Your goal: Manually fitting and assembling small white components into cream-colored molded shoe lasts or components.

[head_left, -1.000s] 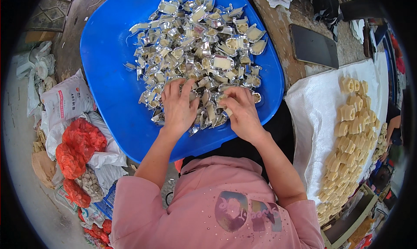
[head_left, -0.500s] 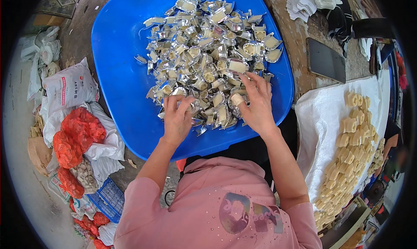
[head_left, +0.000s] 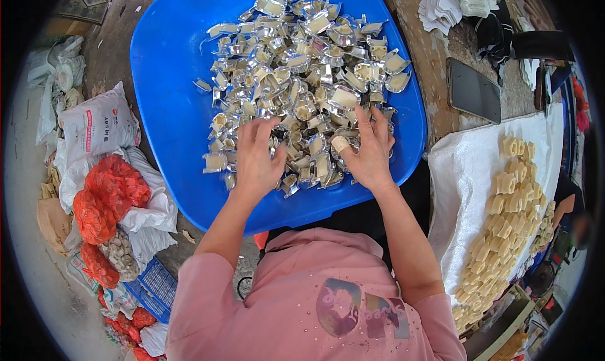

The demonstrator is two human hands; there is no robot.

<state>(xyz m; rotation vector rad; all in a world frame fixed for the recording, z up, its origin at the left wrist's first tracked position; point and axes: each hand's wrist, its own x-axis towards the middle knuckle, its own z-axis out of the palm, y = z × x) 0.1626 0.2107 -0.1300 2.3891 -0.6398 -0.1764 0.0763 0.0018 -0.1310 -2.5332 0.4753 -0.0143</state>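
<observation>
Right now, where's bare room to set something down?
Blue tub: left side, between its rim and the silvery pieces. White sheet: strip left of the cream pieces. Crowded: around left hand and right hand.

On my feed I log what looks like a workshop. Evidence: a tub (head_left: 165, 103) heaped with many silvery parts (head_left: 305, 87), beige pieces (head_left: 502, 225) massed on a white cloth (head_left: 454, 184), a plump sack (head_left: 101, 123) beside bags (head_left: 113, 188).
</observation>
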